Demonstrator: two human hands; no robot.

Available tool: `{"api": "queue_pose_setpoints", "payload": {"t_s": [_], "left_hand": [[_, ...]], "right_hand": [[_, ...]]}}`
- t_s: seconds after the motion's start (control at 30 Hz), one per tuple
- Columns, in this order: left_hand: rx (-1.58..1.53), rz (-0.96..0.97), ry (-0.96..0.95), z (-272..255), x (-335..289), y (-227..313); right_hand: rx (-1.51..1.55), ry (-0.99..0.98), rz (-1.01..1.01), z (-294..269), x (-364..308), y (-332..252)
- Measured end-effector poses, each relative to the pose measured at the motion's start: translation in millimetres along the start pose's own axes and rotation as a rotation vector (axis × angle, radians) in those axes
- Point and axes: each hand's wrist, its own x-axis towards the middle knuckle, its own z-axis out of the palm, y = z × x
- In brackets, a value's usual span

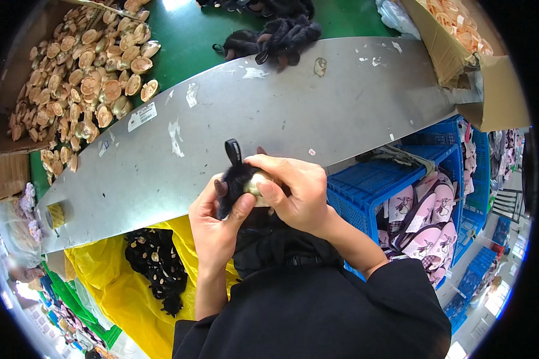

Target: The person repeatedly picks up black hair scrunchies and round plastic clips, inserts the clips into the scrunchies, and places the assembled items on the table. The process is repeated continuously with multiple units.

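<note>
Between my two hands, over the near edge of the metal table, is a small black plush toy (236,177) with brown ears and a black strap loop sticking up. My left hand (217,232) is closed around its left side, thumb pressed on the front. A shiny pale gold rounded piece (253,183) sits against the plush. My right hand (300,190) grips the piece and the toy's right side, thumb on the gold surface and fingers behind. How far the piece is set into the plush is hidden by my fingers.
A heap of gold rounded pieces (87,84) fills a box at left. Black plush toys (275,39) lie beyond the metal table (239,113). Below is a yellow bag (102,266) of black plush pieces. Blue crates (365,185) with pink slippers stand right, under a cardboard box (443,54).
</note>
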Motion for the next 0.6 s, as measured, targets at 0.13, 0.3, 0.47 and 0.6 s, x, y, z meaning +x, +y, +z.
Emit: {"api": "queue_pose_setpoints", "payload": {"t_s": [0.13,0.3,0.47,0.6], "left_hand": [[-0.056,-0.006,-0.009,0,1,-6],[-0.11,0.019,0.007,4,0,-8],[-0.084,0.019,0.038,8,1,-7],[-0.03,-0.01,0.037,5,0,-6]], "right_hand": [[0.223,-0.119,0.257,-14,-5,-6],[0.041,-0.09,0.099,-19,-10,0],[0.133,-0.077,0.153,-15,-14,2],[0.193,-0.075,0.185,-10,-21,1]]}}
